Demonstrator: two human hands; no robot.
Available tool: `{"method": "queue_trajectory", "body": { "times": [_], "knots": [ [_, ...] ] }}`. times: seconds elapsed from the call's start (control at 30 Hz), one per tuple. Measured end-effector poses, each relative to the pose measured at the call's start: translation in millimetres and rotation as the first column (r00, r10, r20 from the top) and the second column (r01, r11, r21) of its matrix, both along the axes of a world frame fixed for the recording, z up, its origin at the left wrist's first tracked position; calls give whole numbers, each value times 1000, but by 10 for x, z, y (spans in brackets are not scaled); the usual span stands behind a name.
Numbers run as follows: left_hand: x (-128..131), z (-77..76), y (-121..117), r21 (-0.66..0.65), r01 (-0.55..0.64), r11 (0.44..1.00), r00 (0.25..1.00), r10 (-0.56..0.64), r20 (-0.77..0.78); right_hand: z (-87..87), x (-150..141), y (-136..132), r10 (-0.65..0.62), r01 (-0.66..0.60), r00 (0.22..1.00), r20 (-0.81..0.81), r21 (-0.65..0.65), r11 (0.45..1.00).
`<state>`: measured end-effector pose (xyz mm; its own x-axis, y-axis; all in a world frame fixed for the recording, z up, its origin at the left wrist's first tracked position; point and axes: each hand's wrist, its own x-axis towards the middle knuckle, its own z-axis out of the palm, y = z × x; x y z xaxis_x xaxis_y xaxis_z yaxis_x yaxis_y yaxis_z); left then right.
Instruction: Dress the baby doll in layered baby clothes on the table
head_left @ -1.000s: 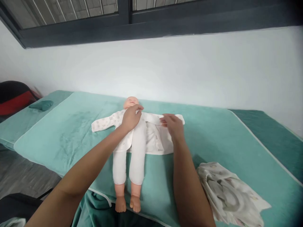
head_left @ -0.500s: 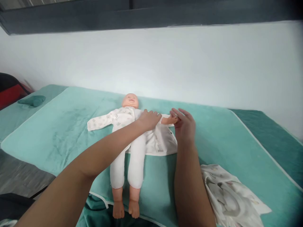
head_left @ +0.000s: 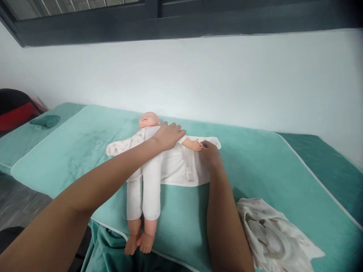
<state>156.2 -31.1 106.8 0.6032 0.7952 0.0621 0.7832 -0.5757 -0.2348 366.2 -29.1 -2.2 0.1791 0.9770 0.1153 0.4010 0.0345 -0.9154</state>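
doll (head_left: 152, 177): lying on back, 8 o'clock of view ctr, head twd 12, feet twd 6, tipping a bit twd 9
handling (est.): prob feeling light, semi-stiff, hard-ish at head/limbs, not v. fragile
hold pt: prob favoring shoulder + wrist end of bare arm (head_left: 193, 144), not pulling on tiny fingers
jacket (head_left: 174, 166): covering doll's arm at 9, spreading flat twd 3; looking thin, limp, prob bunching/snagging easily; best taking by cuff or open edge
L hand (head_left: 170, 136): resting over doll's shoulder nr bare arm, lightly bending fingers, slight gaps; can't tell if gripping
R hand (head_left: 210, 153): meeting doll's fingertips at 4, curling fingers; can't tell if pinching anything
green mat (head_left: 255, 162): lying under all, looking plush, prob grippy, giving a bit
cloth (head_left: 272, 230): crumpling at 5, floral/wht
small pillow (head_left: 45, 121): sitting at 9, nr red/blk item (head_left: 17, 113)
wall (head_left: 198, 79): backing mat at 12, running up to dk window frame (head_left: 113, 28)
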Motion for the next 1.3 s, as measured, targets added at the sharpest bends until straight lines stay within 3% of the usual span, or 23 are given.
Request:
{"method": "queue_trajectory", "body": {
  "times": [0.07, 0.17, 0.27, 0.37, 0.43, 0.5, 0.57, 0.6, 0.67, 0.8, 0.87, 0.93, 1.0, 1.1, 1.17, 1.23, 1.3],
  "knots": [
    [8, -4, -3, -11, -13, 1000, 999, 12, -40, 90, 50, -36, -29, 28, 977, -213, -7, 1000],
    [80, -63, 6, -33, -95, 995, 990, 91, -110, 240, 13, -138, 49, -30, 835, -549, 44, 999],
    [211, -199, 47, 7, -193, 981, 981, 193, -32, 363, -159, -273, 186, -118, 759, -625, 148, 982],
    [300, -313, 132, -62, -241, 969, 940, 248, 233, 439, -333, -377, 294, -223, 732, -615, 191, 956],
    [283, -322, 198, -240, -146, 960, 881, 237, 410, 465, -398, -411, 363, -320, 738, -569, 179, 930],
    [189, -275, 251, -372, 47, 927, 773, 203, 601, 484, -432, -429, 428, -402, 732, -530, 171, 899],
    [30, -196, 279, -356, 168, 919, 629, 178, 756, 505, -469, -448, 494, -461, 710, -502, 198, 865],
    [-66, -153, 280, -321, 173, 931, 577, 168, 799, 518, -499, -463, 528, -485, 698, -485, 223, 846],
    [-270, -82, 259, -248, 121, 961, 548, 144, 824, 550, -579, -505, 608, -555, 663, -437, 259, 791],
    [-612, -53, 163, -140, 50, 989, 582, 85, 809, 591, -724, -587, 798, -806, 493, -347, 164, 569],
    [-722, -90, 107, -137, 48, 989, 604, 80, 793, 583, -743, -603, 830, -854, 453, -327, 111, 509],
    [-807, -140, 42, -114, 3, 994, 615, 88, 784, 562, -744, -602, 823, -841, 475, -312, 114, 529],
    [-887, -196, -48, -48, -103, 994, 580, 99, 808, 533, -760, -594, 794, -793, 538, -283, 150, 590],
    [-996, -305, -241, -14, -264, 964, 501, 150, 852, 466, -850, -563, 628, -592, 752, -201, 213, 777],
    [-1040, -399, -390, -28, -284, 959, 523, 179, 833, 405, -936, -528, 472, -430, 874, -112, 274, 860],
    [-1043, -500, -522, -6, -256, 967, 580, 159, 799, 342, -1016, -492, 403, -383, 915, 19, 353, 854],
    [-1011, -593, -614, 33, -242, 970, 608, 125, 784, 291, -1079, -473, 420, -442, 895, 150, 429, 788]
  ]
}}
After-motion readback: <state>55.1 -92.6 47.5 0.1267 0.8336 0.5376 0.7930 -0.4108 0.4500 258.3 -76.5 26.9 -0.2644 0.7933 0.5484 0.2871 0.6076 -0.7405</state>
